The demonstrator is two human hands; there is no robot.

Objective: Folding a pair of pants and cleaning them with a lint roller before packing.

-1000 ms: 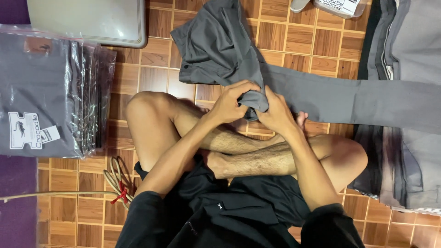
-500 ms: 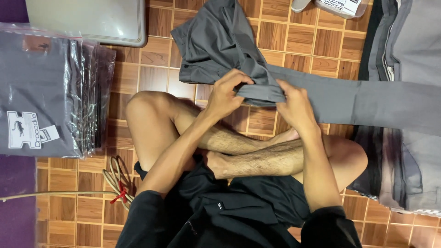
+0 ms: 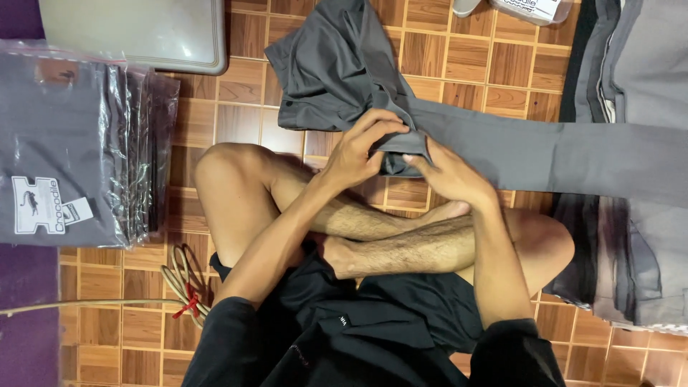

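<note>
Crosswise, the grey trousers (image 3: 502, 147) run long to the right of the grip, waistband bunched beyond it; left hand (image 3: 356, 152) and right hand (image 3: 448, 174) pinch one fold between them.

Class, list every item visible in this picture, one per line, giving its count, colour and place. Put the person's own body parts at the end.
grey trousers: one, grey, spread on the floor ahead of the knees, leg running to the right, held by both hands
bagged garments: a stack, count unclear, grey in clear plastic, left
tray-like lid: one, pale grey, top left
garment pile: several, grey and black, right edge
packet: one, clear with a white label, top edge
cord bundle: one, beige with a red tie, lower left
parquet floor: brown wood
left hand: gripping the trousers' fabric
right hand: gripping the same fold
crossed legs: two, bare, centre
</note>
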